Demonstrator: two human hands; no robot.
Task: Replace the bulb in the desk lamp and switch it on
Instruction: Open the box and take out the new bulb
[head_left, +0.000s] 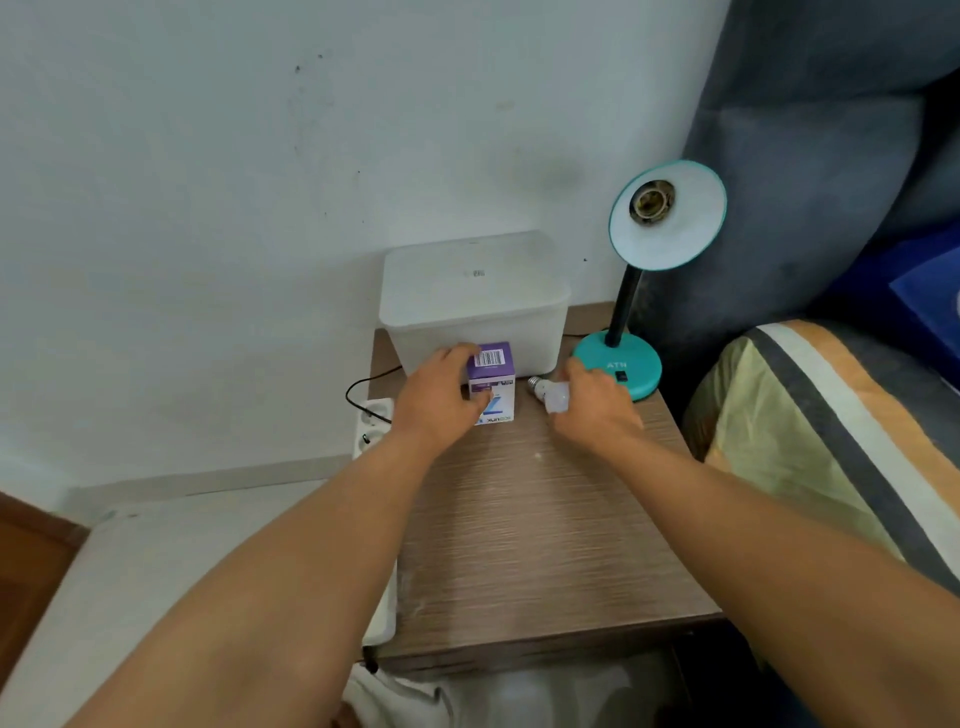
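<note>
Head view: my left hand (441, 400) is wrapped around the purple bulb box (491, 379), fingers over its top and thumb on its front, standing on the wooden table (545, 530). My right hand (597, 405) grasps the white bulb (550, 397), its metal screw end pointing toward ten o'clock, just beside the box at its three o'clock. The teal lamp (621, 364) stands at the bulb's two o'clock, socket bare. A white plastic container (472, 296) sits behind the box at twelve o'clock.
</note>
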